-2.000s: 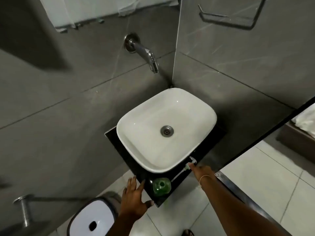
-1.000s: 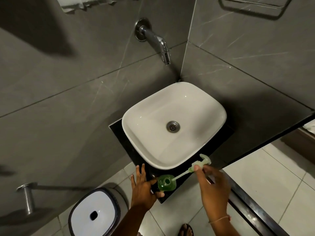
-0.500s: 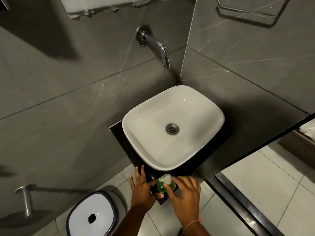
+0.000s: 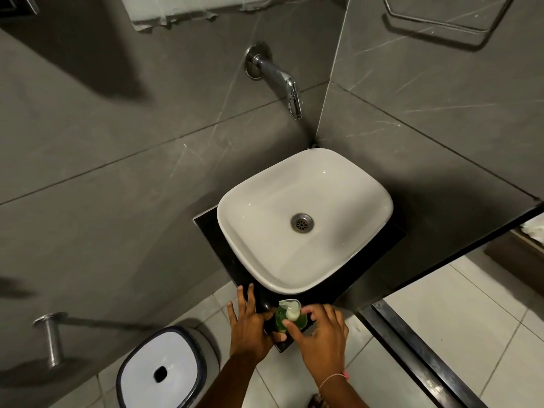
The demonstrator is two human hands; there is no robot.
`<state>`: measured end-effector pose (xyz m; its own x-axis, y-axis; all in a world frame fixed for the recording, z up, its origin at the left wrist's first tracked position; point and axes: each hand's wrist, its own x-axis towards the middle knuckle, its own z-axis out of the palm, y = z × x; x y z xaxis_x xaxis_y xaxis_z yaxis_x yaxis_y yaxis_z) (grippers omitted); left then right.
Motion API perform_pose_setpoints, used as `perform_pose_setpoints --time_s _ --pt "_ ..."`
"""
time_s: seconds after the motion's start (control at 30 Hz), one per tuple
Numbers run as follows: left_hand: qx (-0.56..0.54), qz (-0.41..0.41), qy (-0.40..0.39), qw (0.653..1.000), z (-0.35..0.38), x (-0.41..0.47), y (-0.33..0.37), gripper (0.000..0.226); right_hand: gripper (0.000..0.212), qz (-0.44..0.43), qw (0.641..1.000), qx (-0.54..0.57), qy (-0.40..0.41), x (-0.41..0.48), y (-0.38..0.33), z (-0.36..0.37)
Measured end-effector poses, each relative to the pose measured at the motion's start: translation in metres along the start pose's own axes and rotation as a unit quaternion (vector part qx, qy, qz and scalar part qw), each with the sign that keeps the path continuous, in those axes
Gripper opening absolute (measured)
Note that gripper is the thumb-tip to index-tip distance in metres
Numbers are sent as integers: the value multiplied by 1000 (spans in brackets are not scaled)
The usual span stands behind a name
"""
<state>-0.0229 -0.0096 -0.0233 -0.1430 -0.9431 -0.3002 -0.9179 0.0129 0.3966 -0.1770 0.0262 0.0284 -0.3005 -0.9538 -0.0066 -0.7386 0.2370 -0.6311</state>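
A green soap bottle (image 4: 281,321) stands on the front corner of the black counter (image 4: 219,245), just before the white basin (image 4: 235,231). Its pale pump head (image 4: 290,308) sits in the bottle's neck. My right hand (image 4: 322,341) reaches in from the right, with fingertips curled round the pump head. My left hand (image 4: 250,329) lies flat on the counter to the left of the bottle, fingers straight and thumb stretched towards the bottle's base.
A chrome tap (image 4: 284,82) juts from the grey wall above the basin. A white-lidded bin (image 4: 160,371) stands on the floor at lower left, beside a metal wall peg (image 4: 51,338). A towel rail (image 4: 435,25) hangs at upper right. A dark door threshold (image 4: 412,351) runs along the right.
My right hand carried the pump with its tube from the counter's right side to the bottle and set it into the neck. My left hand stayed beside the bottle.
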Motion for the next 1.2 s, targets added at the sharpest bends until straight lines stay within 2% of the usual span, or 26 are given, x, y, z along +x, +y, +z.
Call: perform_pose_setpoints --time_s 0.1,0.23,0.43,0.5,0.6,0.73,0.83,1.07,1.2 --pt "0 -2 2 1000 0 1 0 52 51 -22 999 25 -7 1 -1 0" --pt "8 -1 0 1000 0 1 0 54 31 -1 997 77 -8 6 -5 3" --pt "26 4 4 1000 1 1 -1 43 43 30 996 78 -19 8 -10 10" --pt "34 3 5 999 2 2 -1 41 42 15 996 81 -13 6 -6 8" --pt "30 5 1 1000 3 3 -2 51 44 -10 995 101 -16 5 1 4" --pt "36 4 8 999 6 4 -4 55 32 7 991 137 -4 9 -2 4" --pt "44 4 10 999 8 4 -5 57 39 22 987 159 -5 8 -5 9" --pt "38 7 12 999 8 4 -5 51 47 -15 993 115 -4 5 -1 10" --pt "40 9 12 999 6 3 -4 54 36 1 991 130 2 8 -3 11"
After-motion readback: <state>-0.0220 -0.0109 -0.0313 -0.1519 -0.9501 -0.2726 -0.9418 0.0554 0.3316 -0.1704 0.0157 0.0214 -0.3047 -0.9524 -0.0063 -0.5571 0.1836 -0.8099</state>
